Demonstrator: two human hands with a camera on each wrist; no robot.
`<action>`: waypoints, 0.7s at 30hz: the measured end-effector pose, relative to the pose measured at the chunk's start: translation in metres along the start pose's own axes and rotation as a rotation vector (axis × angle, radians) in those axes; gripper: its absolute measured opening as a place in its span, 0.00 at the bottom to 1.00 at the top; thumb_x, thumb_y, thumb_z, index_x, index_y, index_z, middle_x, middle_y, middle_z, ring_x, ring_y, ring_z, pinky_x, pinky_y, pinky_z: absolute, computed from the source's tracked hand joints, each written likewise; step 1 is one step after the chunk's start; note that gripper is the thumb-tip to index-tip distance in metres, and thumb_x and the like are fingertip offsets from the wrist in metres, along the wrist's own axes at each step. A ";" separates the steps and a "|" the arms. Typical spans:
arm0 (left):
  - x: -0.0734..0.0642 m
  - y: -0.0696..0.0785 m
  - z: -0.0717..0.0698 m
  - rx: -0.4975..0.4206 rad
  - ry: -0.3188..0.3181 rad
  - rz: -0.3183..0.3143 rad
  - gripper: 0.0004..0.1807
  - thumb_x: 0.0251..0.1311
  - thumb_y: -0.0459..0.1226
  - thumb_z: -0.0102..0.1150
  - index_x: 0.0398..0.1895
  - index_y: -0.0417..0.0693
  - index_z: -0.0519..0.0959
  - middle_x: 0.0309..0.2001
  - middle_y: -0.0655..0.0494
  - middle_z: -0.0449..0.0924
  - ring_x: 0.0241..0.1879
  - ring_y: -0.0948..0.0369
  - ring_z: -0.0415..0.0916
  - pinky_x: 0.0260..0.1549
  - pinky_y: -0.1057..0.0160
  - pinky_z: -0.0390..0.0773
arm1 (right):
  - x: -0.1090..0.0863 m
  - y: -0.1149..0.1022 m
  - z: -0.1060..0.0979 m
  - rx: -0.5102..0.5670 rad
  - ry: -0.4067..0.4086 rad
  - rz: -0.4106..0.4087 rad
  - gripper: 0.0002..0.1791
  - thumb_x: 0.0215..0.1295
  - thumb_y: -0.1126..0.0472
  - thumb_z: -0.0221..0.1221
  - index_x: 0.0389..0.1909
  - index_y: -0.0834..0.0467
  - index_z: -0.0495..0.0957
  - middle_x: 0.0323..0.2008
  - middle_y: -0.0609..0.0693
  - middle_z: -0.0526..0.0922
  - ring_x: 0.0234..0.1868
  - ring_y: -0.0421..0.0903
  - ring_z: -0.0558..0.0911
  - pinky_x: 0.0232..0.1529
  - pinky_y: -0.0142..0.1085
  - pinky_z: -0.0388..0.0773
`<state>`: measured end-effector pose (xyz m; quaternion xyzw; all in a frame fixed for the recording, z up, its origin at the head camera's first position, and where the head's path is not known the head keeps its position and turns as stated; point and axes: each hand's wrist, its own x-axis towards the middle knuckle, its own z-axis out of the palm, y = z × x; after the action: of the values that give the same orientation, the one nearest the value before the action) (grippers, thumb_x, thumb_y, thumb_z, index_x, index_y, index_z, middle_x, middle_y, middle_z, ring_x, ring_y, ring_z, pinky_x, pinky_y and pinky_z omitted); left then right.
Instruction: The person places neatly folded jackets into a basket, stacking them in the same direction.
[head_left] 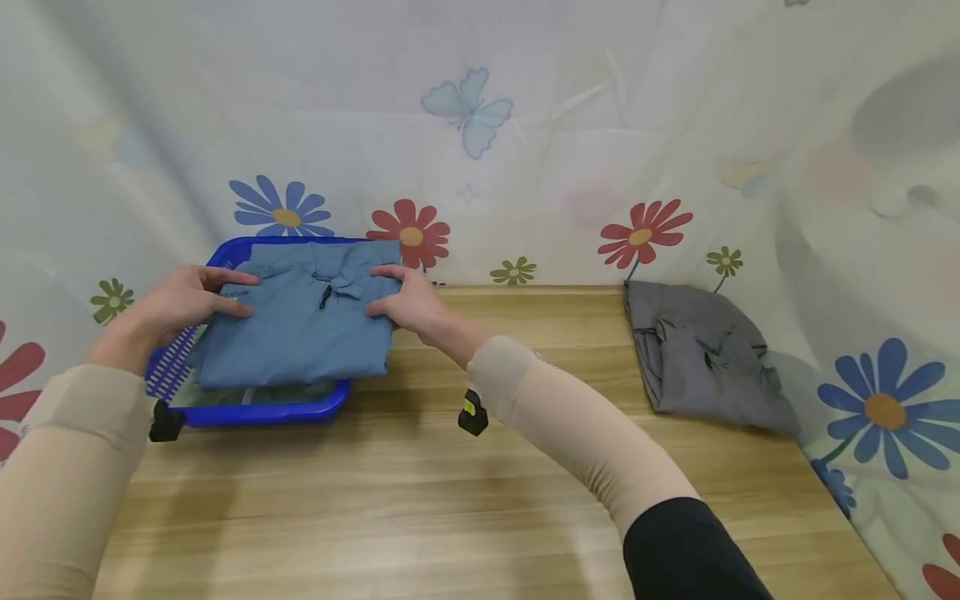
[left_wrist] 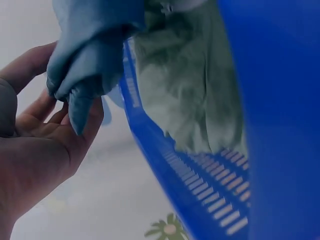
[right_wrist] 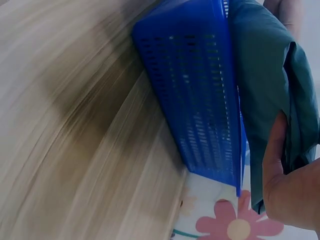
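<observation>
A folded blue garment (head_left: pixel 300 333) with a small dark zip pull spans the blue plastic basket (head_left: pixel 270 414) at the left of the table. My left hand (head_left: pixel 180 304) grips its left side, and my right hand (head_left: pixel 412 304) holds its right side. In the left wrist view, the garment's rolled edge (left_wrist: pixel 95 65) lies between thumb and fingers. The right wrist view shows the right thumb (right_wrist: pixel 275 145) pressed along the folds, the other fingers mostly hidden. Beneath the blue garment, a pale green cloth (left_wrist: pixel 175 85) lies inside the basket.
A folded grey garment (head_left: pixel 705 358) lies at the right end of the wooden table (head_left: pixel 465 492). Behind the table hangs a white curtain (head_left: pixel 540 167) printed with flowers and a butterfly. The basket stands close to it.
</observation>
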<state>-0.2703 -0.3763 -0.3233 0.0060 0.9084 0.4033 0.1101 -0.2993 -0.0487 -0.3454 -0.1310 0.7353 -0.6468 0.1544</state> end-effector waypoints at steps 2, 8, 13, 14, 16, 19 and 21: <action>-0.001 -0.006 -0.005 0.007 0.002 -0.014 0.37 0.69 0.37 0.66 0.76 0.33 0.63 0.79 0.28 0.39 0.76 0.30 0.39 0.64 0.27 0.55 | 0.004 0.002 0.008 0.006 0.006 0.002 0.33 0.62 0.74 0.68 0.69 0.56 0.76 0.71 0.52 0.66 0.24 0.45 0.78 0.28 0.35 0.81; -0.003 -0.016 -0.019 0.008 -0.003 -0.055 0.40 0.68 0.40 0.66 0.77 0.35 0.60 0.79 0.27 0.36 0.75 0.28 0.36 0.63 0.25 0.52 | 0.012 0.008 0.026 0.006 0.034 -0.016 0.32 0.60 0.75 0.68 0.67 0.57 0.77 0.67 0.50 0.70 0.20 0.43 0.75 0.25 0.34 0.78; -0.002 -0.021 -0.024 0.002 0.001 -0.056 0.40 0.68 0.40 0.67 0.77 0.34 0.60 0.79 0.27 0.35 0.75 0.28 0.36 0.64 0.26 0.50 | 0.017 0.012 0.036 0.016 0.046 -0.027 0.32 0.60 0.76 0.67 0.67 0.59 0.77 0.59 0.50 0.73 0.19 0.43 0.72 0.25 0.34 0.76; -0.002 -0.022 -0.025 0.005 0.004 -0.054 0.41 0.68 0.40 0.67 0.77 0.34 0.60 0.79 0.27 0.35 0.75 0.28 0.36 0.64 0.26 0.51 | 0.017 0.013 0.038 0.012 0.048 -0.030 0.32 0.60 0.76 0.67 0.67 0.59 0.77 0.59 0.50 0.73 0.20 0.43 0.72 0.25 0.34 0.76; -0.001 -0.025 -0.027 0.014 0.009 -0.054 0.41 0.68 0.40 0.67 0.77 0.34 0.60 0.78 0.26 0.36 0.75 0.29 0.37 0.64 0.27 0.52 | 0.019 0.015 0.041 -0.006 0.053 -0.036 0.32 0.60 0.76 0.68 0.67 0.58 0.77 0.61 0.49 0.73 0.23 0.42 0.73 0.27 0.35 0.76; -0.002 -0.028 -0.029 0.018 0.020 -0.058 0.41 0.68 0.40 0.67 0.78 0.34 0.59 0.78 0.27 0.36 0.75 0.29 0.37 0.65 0.27 0.53 | 0.021 0.017 0.044 -0.081 0.075 -0.059 0.31 0.61 0.72 0.69 0.67 0.57 0.77 0.66 0.49 0.73 0.37 0.41 0.78 0.35 0.33 0.79; -0.003 -0.029 -0.029 0.022 0.036 -0.066 0.42 0.68 0.40 0.67 0.78 0.34 0.57 0.78 0.25 0.36 0.75 0.27 0.38 0.64 0.26 0.52 | 0.022 0.018 0.045 -0.144 0.100 -0.079 0.29 0.63 0.67 0.70 0.66 0.57 0.78 0.67 0.50 0.74 0.50 0.42 0.79 0.45 0.33 0.80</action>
<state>-0.2708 -0.4180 -0.3250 -0.0298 0.9144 0.3893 0.1070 -0.3012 -0.0956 -0.3697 -0.1380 0.7810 -0.6035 0.0819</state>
